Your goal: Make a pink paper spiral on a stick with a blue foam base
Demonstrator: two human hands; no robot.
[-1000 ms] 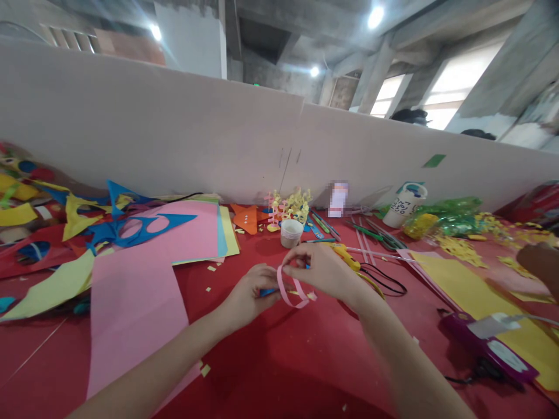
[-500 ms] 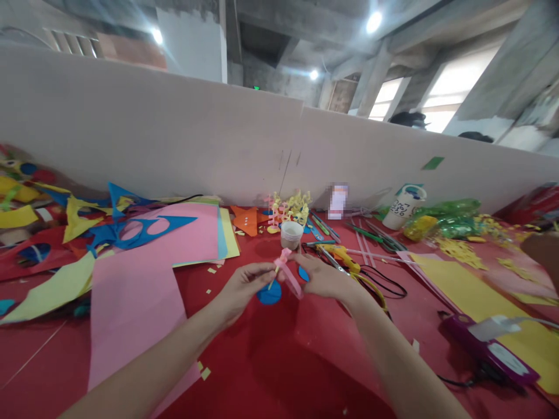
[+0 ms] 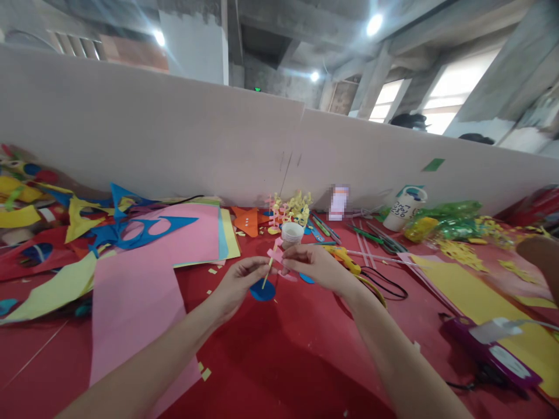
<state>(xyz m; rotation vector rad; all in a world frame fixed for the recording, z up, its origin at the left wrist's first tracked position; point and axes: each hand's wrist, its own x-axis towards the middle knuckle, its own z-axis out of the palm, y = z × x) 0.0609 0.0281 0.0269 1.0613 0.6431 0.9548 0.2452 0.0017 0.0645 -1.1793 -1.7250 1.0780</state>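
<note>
My left hand (image 3: 238,283) and my right hand (image 3: 315,266) meet over the red table (image 3: 288,361), both with fingers pinched. Between them is a thin yellow stick (image 3: 267,273) with a pink paper strip (image 3: 275,252) wound on its upper end. The left fingers pinch the stick; the right fingers pinch the pink strip beside it. Under the hands lies a blue paper circle (image 3: 262,291). A small white cup (image 3: 292,234) stands just behind the hands.
Large pink paper sheets (image 3: 140,291) lie at left beside blue, yellow and red scraps (image 3: 78,227). A yellow glue gun (image 3: 345,258), pens, a white bottle (image 3: 404,208) and green wrapping lie behind. Yellow sheet (image 3: 480,291) and a purple device (image 3: 493,352) sit right. Another person's arm (image 3: 539,256) shows at right edge.
The long pink strip that looped between my hands a second ago is now wound tight on the stick. Both hands rose slightly and moved away from me, uncovering the blue circle.
</note>
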